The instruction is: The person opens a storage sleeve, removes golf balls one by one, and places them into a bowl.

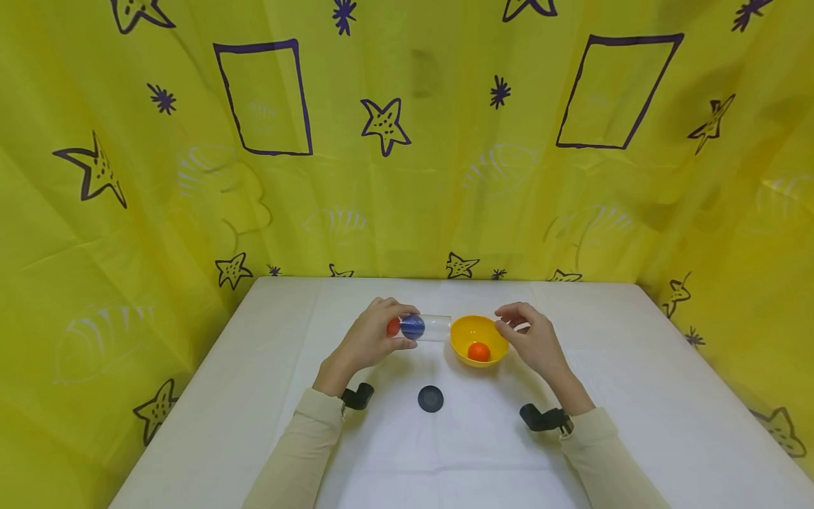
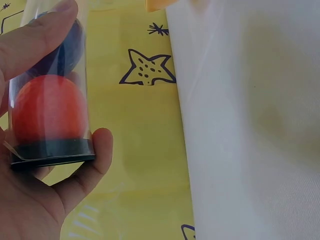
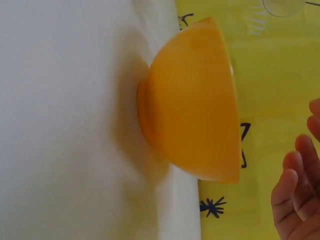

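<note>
My left hand [image 1: 375, 336] grips a clear plastic tube [image 1: 425, 327] held sideways, its open end at the rim of a yellow bowl [image 1: 467, 332]. Inside the tube sit a blue ball [image 1: 413, 326] and a red ball [image 1: 393, 327]. The left wrist view shows the tube [image 2: 50, 95] close up, with the red ball [image 2: 45, 110] against its black end cap [image 2: 52, 150] and the blue ball [image 2: 62, 52] beyond it. An orange ball [image 1: 479, 351] lies in the bowl. My right hand [image 1: 531, 338] hovers just right of the bowl [image 3: 195, 105], fingers [image 3: 295, 195] loosely curled, holding nothing.
A black round lid [image 1: 430, 399] lies on the white table [image 1: 636, 396] in front of the bowl, between my forearms. A yellow curtain [image 1: 407, 141] with star prints walls in the table at the back and both sides.
</note>
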A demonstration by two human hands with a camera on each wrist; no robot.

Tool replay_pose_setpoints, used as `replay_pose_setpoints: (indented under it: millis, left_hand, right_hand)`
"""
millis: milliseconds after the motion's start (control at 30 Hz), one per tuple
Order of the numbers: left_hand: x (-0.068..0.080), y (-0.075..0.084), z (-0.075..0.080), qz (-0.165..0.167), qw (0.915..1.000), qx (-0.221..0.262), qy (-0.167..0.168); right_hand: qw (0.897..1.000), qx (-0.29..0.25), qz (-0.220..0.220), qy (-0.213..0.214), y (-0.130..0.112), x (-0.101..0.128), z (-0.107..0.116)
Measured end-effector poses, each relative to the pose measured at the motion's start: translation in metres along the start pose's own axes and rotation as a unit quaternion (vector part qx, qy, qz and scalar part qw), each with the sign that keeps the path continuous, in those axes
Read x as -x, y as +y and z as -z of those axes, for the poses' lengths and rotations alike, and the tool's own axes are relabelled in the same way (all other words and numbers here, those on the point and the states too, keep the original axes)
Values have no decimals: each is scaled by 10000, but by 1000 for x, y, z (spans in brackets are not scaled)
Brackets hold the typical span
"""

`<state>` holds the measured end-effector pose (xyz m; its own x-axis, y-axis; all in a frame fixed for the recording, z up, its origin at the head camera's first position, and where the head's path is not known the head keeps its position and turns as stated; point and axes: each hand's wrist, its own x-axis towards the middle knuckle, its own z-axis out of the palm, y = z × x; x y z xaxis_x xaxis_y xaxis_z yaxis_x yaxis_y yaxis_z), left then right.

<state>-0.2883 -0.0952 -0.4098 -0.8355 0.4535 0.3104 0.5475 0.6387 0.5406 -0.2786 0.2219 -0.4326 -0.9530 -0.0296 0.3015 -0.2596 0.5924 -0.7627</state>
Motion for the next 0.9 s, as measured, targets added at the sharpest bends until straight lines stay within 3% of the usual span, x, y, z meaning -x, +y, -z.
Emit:
replay_pose_setpoints:
  millis: [233,500,900]
  left_hand:
    - [0,5,1,-94,9999,-101,56]
    - [2,10,0,-239,9995,-199,60]
    - [2,13,-1,-288,9994,-178,122]
  right_hand:
    - [9966,-354,250,-697,-19,4,-3]
    - [9804,-646,664,-1739,-34,12,-16]
    - [9814,-660,722,-1652,-38,16,-20]
